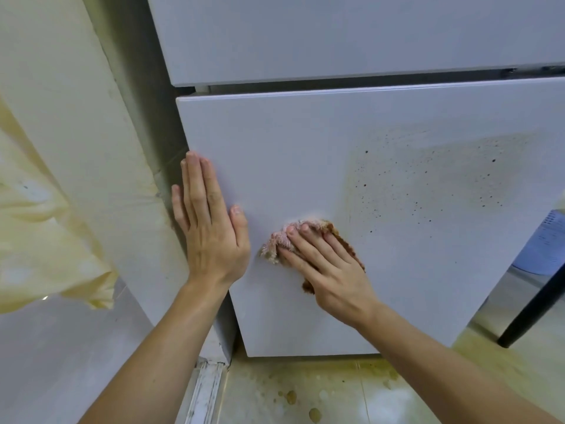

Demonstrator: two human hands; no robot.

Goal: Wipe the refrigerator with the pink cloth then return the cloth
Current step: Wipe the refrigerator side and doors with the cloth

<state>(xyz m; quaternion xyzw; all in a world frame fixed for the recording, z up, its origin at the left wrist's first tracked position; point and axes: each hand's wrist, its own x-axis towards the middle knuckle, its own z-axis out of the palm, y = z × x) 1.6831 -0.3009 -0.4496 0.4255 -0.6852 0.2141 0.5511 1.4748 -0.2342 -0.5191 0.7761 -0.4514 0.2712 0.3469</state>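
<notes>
The white refrigerator's lower door (305, 154) fills the middle of the view, with brown speckles and a yellowish smear across its right half. My right hand (330, 270) lies flat with straight fingers on the pink cloth (275, 243), pressing it against the door just left of the stain. The cloth is bunched and stained brown along its right edge. My left hand (211, 221) rests flat on the door's left edge, fingers straight and pointing up. Most of the cloth is hidden under my right hand.
The upper fridge door (336, 35) sits above a dark gap. A cream wall (76, 133) and a pale yellow plastic sheet (46, 240) stand at left. The floor tiles (336, 393) below carry yellow-brown spills. A dark pole (532, 307) and a blue-white object (547, 243) stand at right.
</notes>
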